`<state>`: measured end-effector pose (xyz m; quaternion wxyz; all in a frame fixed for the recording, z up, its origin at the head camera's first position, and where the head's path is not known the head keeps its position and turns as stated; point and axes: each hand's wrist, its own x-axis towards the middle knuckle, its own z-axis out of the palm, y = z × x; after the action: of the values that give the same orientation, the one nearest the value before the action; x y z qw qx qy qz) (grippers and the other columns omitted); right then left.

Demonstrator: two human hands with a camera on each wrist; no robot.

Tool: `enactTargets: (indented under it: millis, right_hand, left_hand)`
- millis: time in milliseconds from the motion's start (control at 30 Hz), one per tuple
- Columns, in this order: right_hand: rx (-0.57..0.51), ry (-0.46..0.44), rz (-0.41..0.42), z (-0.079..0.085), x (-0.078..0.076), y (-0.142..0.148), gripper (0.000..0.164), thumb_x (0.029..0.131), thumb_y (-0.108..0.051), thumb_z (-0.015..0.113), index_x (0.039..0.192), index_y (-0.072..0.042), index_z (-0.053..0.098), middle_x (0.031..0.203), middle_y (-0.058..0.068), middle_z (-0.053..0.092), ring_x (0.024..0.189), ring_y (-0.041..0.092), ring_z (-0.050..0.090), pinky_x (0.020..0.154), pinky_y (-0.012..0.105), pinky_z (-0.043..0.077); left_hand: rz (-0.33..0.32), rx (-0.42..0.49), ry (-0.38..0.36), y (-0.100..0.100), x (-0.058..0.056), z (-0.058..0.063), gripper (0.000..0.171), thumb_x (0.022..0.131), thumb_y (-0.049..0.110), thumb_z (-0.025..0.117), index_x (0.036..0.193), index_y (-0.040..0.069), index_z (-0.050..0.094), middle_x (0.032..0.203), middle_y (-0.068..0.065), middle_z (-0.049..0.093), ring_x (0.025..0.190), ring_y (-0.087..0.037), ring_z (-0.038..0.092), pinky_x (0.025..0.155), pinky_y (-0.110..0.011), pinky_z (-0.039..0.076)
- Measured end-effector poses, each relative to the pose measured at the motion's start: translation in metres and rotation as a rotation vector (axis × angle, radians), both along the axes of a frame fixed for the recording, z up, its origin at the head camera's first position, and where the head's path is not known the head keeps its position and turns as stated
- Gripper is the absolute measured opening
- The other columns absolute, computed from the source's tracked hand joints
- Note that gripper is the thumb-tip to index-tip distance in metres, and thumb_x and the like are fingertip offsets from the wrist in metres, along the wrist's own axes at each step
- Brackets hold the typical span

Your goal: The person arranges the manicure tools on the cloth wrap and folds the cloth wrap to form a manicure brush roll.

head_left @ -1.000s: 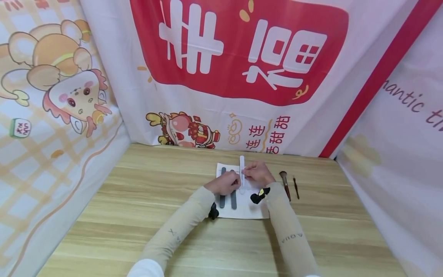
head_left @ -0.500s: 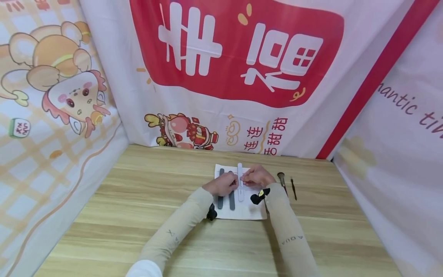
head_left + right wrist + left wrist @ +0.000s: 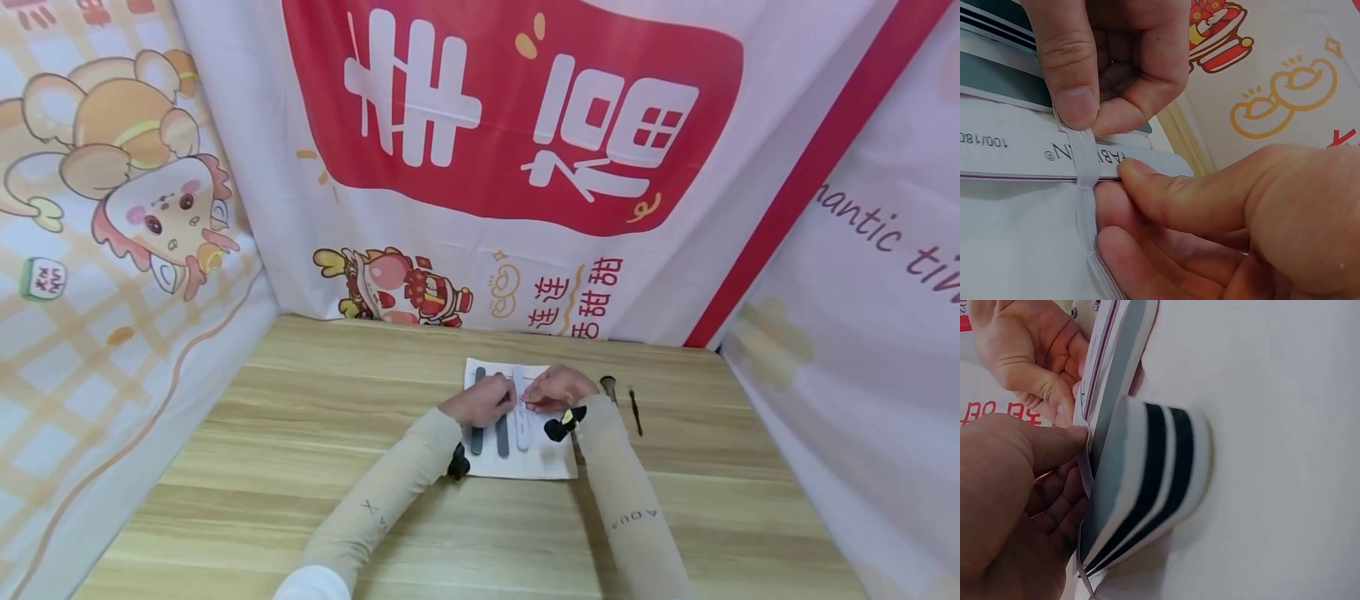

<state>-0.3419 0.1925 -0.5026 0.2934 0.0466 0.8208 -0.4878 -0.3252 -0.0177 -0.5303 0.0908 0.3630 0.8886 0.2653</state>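
In the head view, a white nail file lies lengthwise over a white fabric sheet. My right hand pinches its far part between thumb and fingers. The right wrist view shows the printed nail file passing under a white elastic band. My left hand pinches that band beside the file, thumb on top. Two grey nail files lie to the left, partly hidden by the left hand. Close up in the left wrist view, a grey file shows black and white layers at its edge.
Right of the sheet lie a broad brush and a thin dark tool on the wooden table. Printed cloth hangs behind the table and along both sides.
The white nail file has slid toward me under the band, so less of it sticks out past the sheet's far edge. My left hand keeps its place on the band.
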Motion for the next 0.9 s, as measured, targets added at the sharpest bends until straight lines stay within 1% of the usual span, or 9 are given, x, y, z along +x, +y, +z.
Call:
enactTargets:
  millis: [67, 100, 267, 333, 500, 667, 800, 867, 900]
  right_hand:
    - [0.015, -0.008, 0.002, 0.001, 0.0, 0.0, 0.013, 0.096, -0.005, 0.073, 0.106, 0.003, 0.079, 0.084, 0.005, 0.076, 0.071, 0.009, 0.069, 0.069, 0.022, 0.059]
    - [0.016, -0.019, -0.007, 0.001, 0.0, 0.0, 0.013, 0.096, -0.006, 0.074, 0.105, 0.002, 0.079, 0.084, 0.005, 0.077, 0.071, 0.01, 0.069, 0.069, 0.022, 0.059]
    - [0.004, -0.052, -0.064, 0.001, -0.003, -0.003, 0.015, 0.094, -0.014, 0.08, 0.099, 0.0, 0.079, 0.082, 0.005, 0.077, 0.068, 0.009, 0.071, 0.068, 0.023, 0.06]
    - [0.016, -0.048, -0.07, 0.001, -0.004, -0.005, 0.016, 0.093, -0.016, 0.081, 0.097, -0.001, 0.079, 0.081, 0.004, 0.077, 0.067, 0.009, 0.071, 0.067, 0.022, 0.06]
    - [0.063, -0.045, -0.059, 0.002, -0.005, -0.005, 0.014, 0.092, -0.015, 0.082, 0.095, -0.002, 0.08, 0.08, 0.004, 0.076, 0.067, 0.009, 0.07, 0.066, 0.022, 0.058]
    - [0.035, -0.043, -0.04, 0.005, -0.002, -0.002, 0.011, 0.09, -0.011, 0.081, 0.095, -0.001, 0.081, 0.08, 0.005, 0.077, 0.069, 0.01, 0.071, 0.068, 0.022, 0.059]
    - [0.046, 0.001, -0.015, 0.008, 0.004, 0.004, 0.014, 0.09, -0.014, 0.082, 0.096, -0.001, 0.081, 0.085, 0.007, 0.078, 0.072, 0.011, 0.07, 0.07, 0.025, 0.059]
    - [0.082, 0.052, 0.003, 0.014, 0.007, 0.01, 0.017, 0.092, -0.018, 0.082, 0.1, -0.003, 0.081, 0.091, 0.009, 0.079, 0.077, 0.013, 0.071, 0.074, 0.027, 0.06]
    - [0.089, 0.08, 0.006, 0.018, 0.009, 0.015, 0.02, 0.092, -0.019, 0.081, 0.104, -0.003, 0.08, 0.096, 0.011, 0.08, 0.081, 0.016, 0.072, 0.079, 0.03, 0.061]
  left_hand:
    - [0.0, -0.01, -0.003, 0.0, 0.0, 0.0, 0.015, 0.107, 0.012, 0.056, 0.1, 0.009, 0.07, 0.092, 0.0, 0.065, 0.086, -0.012, 0.056, 0.082, -0.029, 0.051]
    - [0.011, -0.022, -0.022, 0.001, 0.005, 0.008, 0.014, 0.106, 0.008, 0.057, 0.101, 0.008, 0.07, 0.093, 0.0, 0.065, 0.087, -0.013, 0.057, 0.083, -0.029, 0.051]
    - [0.026, -0.042, -0.047, 0.002, 0.005, 0.009, 0.014, 0.108, 0.011, 0.057, 0.103, 0.008, 0.07, 0.096, 0.0, 0.065, 0.088, -0.012, 0.057, 0.083, -0.026, 0.05]
    - [0.028, -0.04, -0.048, 0.001, 0.005, 0.01, 0.014, 0.107, 0.011, 0.057, 0.102, 0.008, 0.07, 0.095, 0.0, 0.065, 0.087, -0.012, 0.057, 0.083, -0.027, 0.05]
    - [0.026, -0.036, -0.022, 0.002, 0.007, 0.011, 0.015, 0.107, 0.01, 0.057, 0.101, 0.007, 0.069, 0.092, 0.0, 0.064, 0.088, -0.012, 0.056, 0.083, -0.028, 0.05]
    - [0.032, -0.046, 0.002, 0.004, 0.008, 0.012, 0.014, 0.106, 0.009, 0.057, 0.1, 0.007, 0.069, 0.091, 0.0, 0.064, 0.089, -0.013, 0.056, 0.084, -0.029, 0.049]
    - [0.023, -0.029, -0.001, 0.004, 0.009, 0.013, 0.011, 0.104, 0.007, 0.06, 0.099, 0.006, 0.07, 0.091, -0.001, 0.065, 0.088, -0.013, 0.057, 0.084, -0.029, 0.05]
    - [0.025, -0.021, -0.007, 0.004, 0.01, 0.014, 0.009, 0.103, 0.008, 0.063, 0.099, 0.007, 0.071, 0.091, 0.0, 0.066, 0.087, -0.012, 0.057, 0.083, -0.027, 0.05]
    - [0.027, -0.015, -0.01, 0.003, 0.011, 0.014, 0.008, 0.102, 0.007, 0.065, 0.098, 0.007, 0.072, 0.09, 0.0, 0.067, 0.086, -0.012, 0.057, 0.083, -0.027, 0.05]
